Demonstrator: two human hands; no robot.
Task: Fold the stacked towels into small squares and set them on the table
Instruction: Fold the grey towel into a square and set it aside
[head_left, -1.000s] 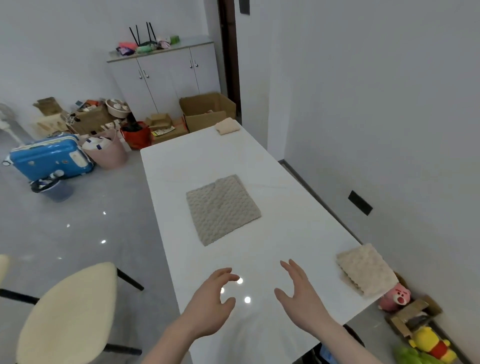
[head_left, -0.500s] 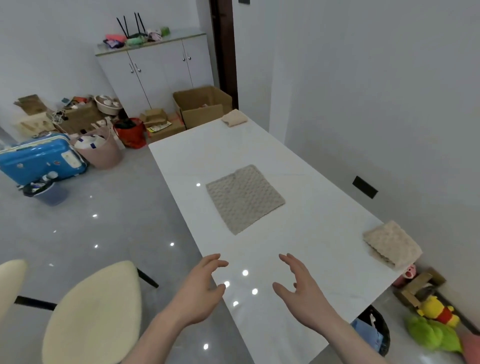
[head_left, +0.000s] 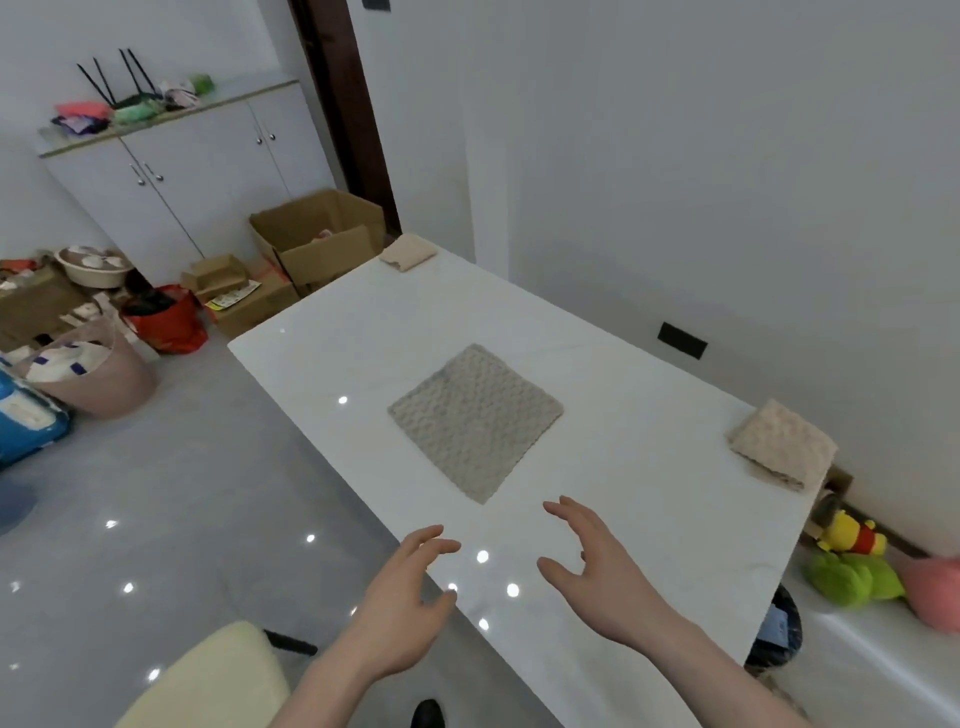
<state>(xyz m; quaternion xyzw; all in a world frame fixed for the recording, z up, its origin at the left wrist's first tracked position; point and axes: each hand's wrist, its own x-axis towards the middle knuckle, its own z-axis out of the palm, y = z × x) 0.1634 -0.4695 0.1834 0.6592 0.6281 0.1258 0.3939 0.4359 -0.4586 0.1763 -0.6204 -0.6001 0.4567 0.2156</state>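
Note:
A grey textured towel (head_left: 475, 420) lies flat and unfolded in the middle of the white table (head_left: 649, 519). A stack of beige towels (head_left: 782, 447) sits at the table's right edge. One small folded beige towel (head_left: 408, 251) rests at the far corner. My left hand (head_left: 402, 597) hovers over the near left edge of the table, fingers relaxed and holding nothing. My right hand (head_left: 597, 566) hovers just short of the grey towel, fingers spread, holding nothing.
A cream chair (head_left: 208, 680) stands at the near left. Cardboard boxes (head_left: 319, 236), a pink bin (head_left: 98, 376) and a white cabinet (head_left: 192, 171) crowd the far floor. Plush toys (head_left: 852, 566) lie by the wall on the right.
The view has swung left and closer to the table, so the grey towel lies nearer my hands. Both hands stay raised and hold nothing, reaching slightly forward.

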